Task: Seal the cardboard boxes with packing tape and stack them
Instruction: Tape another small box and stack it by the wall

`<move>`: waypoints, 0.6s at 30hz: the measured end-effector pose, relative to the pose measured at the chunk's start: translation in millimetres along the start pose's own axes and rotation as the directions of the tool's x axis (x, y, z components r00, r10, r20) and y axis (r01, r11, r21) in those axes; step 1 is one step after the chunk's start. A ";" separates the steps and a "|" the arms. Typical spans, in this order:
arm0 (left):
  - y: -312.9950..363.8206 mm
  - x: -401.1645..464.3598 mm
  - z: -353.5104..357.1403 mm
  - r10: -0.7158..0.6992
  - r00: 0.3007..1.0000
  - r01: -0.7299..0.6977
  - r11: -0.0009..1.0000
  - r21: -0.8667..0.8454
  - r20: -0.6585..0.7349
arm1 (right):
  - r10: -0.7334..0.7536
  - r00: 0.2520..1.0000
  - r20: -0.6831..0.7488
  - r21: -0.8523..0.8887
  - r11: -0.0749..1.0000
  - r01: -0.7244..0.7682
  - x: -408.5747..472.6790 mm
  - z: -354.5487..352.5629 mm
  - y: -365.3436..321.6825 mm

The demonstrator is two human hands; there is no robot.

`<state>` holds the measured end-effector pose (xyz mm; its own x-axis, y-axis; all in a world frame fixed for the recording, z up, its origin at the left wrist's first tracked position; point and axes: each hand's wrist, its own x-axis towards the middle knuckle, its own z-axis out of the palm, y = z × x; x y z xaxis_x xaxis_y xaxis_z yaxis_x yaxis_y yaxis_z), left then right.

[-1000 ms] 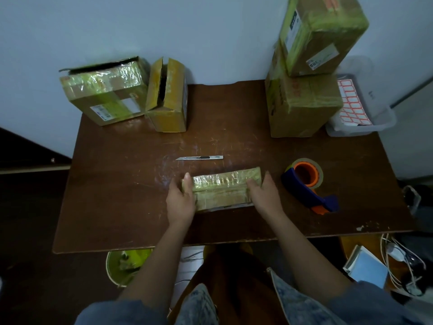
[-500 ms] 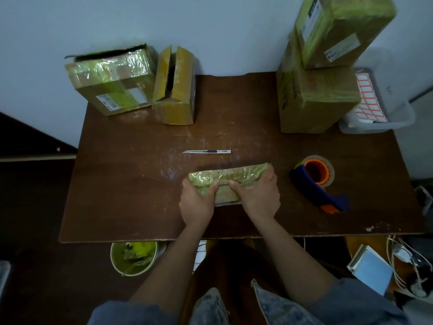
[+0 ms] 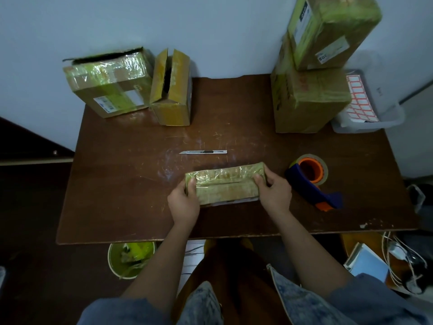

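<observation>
Gripping the small taped box point(image 3: 225, 185) at both ends now, the hands have slid apart since half a second ago, when they met at the middle of its near face. The left hand point(image 3: 184, 201) holds the box's nine o'clock end, thumb laid over the top corner, fingers curled round the end and out of sight. The right hand point(image 3: 274, 194) holds the three o'clock end, thumb on the near top edge and fingers wrapped round the far side. Both forearms reach up from six o'clock. The box lies flat on the brown table point(image 3: 117, 184), just toward six o'clock from the utility knife point(image 3: 203, 152). At three o'clock from it sits the tape dispenser point(image 3: 312, 181), unmoved. Two open boxes point(image 3: 131, 87) stand at eleven o'clock, a stack of two sealed boxes point(image 3: 314, 73) at one o'clock.
</observation>
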<state>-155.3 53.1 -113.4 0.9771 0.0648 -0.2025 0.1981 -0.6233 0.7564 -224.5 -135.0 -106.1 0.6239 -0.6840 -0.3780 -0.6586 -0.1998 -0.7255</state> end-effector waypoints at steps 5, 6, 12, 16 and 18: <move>3.3 3.9 -5.9 -0.047 0.996 0.054 0.994 -0.092 0.074 | 0.003 0.999 0.049 0.018 1.000 -0.004 5.2 -6.5 -0.5; 7.9 4.6 -5.4 -0.063 0.991 0.074 0.993 -0.089 0.116 | -0.008 0.997 0.082 -0.011 1.000 0.009 6.9 -6.1 -2.0; 7.5 0.4 7.0 0.009 0.989 -0.009 1.000 -0.003 0.146 | -0.044 0.998 0.053 -0.027 0.999 0.045 1.2 18.3 -4.3; -9.4 13.4 11.6 -0.008 0.991 0.021 0.995 -0.100 0.133 | -0.036 0.997 0.062 0.019 0.999 0.035 5.4 19.2 -2.1; -9.6 15.3 11.5 -0.004 0.984 0.029 0.990 -0.136 0.179 | -0.024 0.993 0.111 0.054 0.998 0.018 6.5 15.9 -3.0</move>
<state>-143.2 51.2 -130.9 0.9468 -0.0732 -0.3133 0.2345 -0.5098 0.8277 -211.8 -127.8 -115.6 0.6827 -0.5966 -0.4219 -0.6235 -0.1745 -0.7621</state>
